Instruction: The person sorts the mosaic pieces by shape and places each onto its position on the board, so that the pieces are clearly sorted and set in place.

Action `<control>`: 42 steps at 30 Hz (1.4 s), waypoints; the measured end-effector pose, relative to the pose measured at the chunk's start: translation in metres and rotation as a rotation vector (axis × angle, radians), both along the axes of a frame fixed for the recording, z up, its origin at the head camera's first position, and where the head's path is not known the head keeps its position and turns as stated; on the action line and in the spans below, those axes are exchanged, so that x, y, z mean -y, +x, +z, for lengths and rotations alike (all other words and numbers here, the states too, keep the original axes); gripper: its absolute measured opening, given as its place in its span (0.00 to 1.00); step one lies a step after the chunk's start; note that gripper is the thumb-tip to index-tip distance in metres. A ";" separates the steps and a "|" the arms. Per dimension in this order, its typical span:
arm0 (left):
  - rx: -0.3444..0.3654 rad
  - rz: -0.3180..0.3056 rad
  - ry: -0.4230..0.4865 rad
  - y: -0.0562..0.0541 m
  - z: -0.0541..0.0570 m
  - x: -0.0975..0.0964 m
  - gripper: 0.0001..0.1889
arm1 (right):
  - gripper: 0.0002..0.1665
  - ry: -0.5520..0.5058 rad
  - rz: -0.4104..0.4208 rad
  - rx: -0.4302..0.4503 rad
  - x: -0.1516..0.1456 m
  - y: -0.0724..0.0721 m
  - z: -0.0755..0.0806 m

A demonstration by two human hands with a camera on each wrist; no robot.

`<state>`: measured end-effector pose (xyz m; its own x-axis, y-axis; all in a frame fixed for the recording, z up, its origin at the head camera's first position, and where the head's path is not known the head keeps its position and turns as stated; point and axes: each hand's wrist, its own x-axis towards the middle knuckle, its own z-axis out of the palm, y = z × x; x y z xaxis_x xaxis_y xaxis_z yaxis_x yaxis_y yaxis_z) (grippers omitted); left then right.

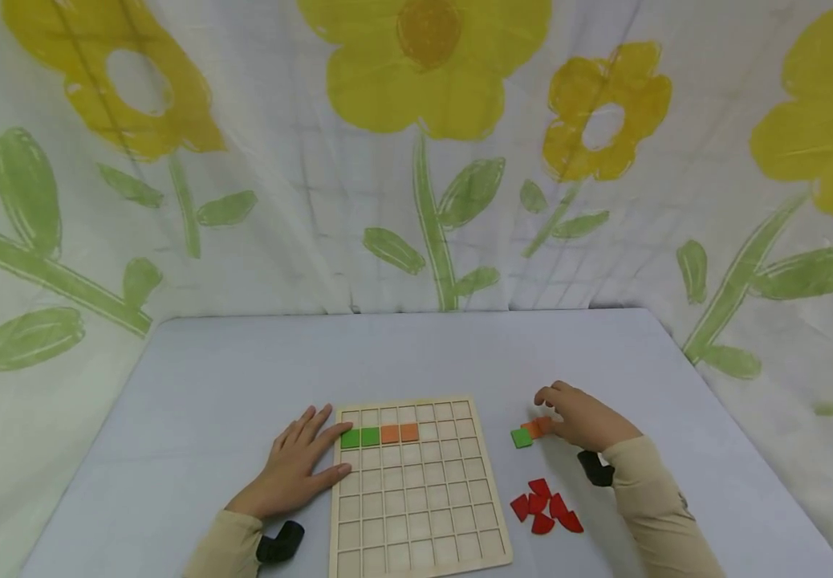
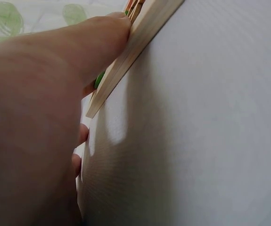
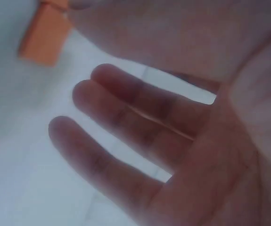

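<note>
A wooden grid board lies on the table. Two green square tiles and two orange square tiles sit side by side in one of its rows near the far end. My left hand rests spread at the board's left edge; its thumb lies against the wooden rim in the left wrist view. My right hand is over loose orange tiles, thumb tip right at an orange tile, other fingers loosely bent. The right index finger is mostly hidden behind the thumb.
A loose green tile lies beside the orange ones, right of the board. Nearer, several red curved-edge pieces form a loose group. A flower-printed curtain hangs behind the far edge of the white table.
</note>
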<state>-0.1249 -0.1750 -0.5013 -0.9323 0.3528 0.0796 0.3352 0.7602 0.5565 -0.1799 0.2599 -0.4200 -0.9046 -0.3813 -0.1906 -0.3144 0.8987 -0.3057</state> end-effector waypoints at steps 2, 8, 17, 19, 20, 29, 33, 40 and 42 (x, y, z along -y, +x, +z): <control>0.006 0.001 0.005 0.001 0.001 0.000 0.32 | 0.14 -0.011 -0.003 -0.002 -0.004 0.002 -0.006; 0.027 -0.006 0.023 0.002 0.002 -0.002 0.32 | 0.14 -0.027 0.004 -0.027 -0.011 0.007 -0.021; 0.025 0.000 0.006 0.002 0.003 -0.002 0.32 | 0.12 -0.020 0.014 -0.100 -0.017 0.004 -0.031; 0.023 0.001 0.005 0.002 0.003 -0.002 0.32 | 0.11 -0.019 0.028 -0.108 -0.017 0.004 -0.030; 0.023 0.002 0.003 0.001 0.003 -0.002 0.32 | 0.11 -0.022 0.038 -0.109 -0.017 0.004 -0.030; 0.043 0.001 -0.006 0.000 0.004 -0.001 0.33 | 0.12 0.004 0.038 -0.161 -0.022 0.005 -0.011; 0.036 0.001 0.001 0.000 0.003 0.000 0.33 | 0.12 -0.002 0.080 -0.229 -0.019 0.004 -0.003; 0.043 -0.001 0.006 0.001 0.002 0.000 0.33 | 0.12 -0.027 0.146 -0.218 0.003 0.000 -0.002; 0.045 0.000 0.008 0.002 0.001 0.000 0.33 | 0.12 -0.040 0.163 -0.211 0.013 -0.002 -0.004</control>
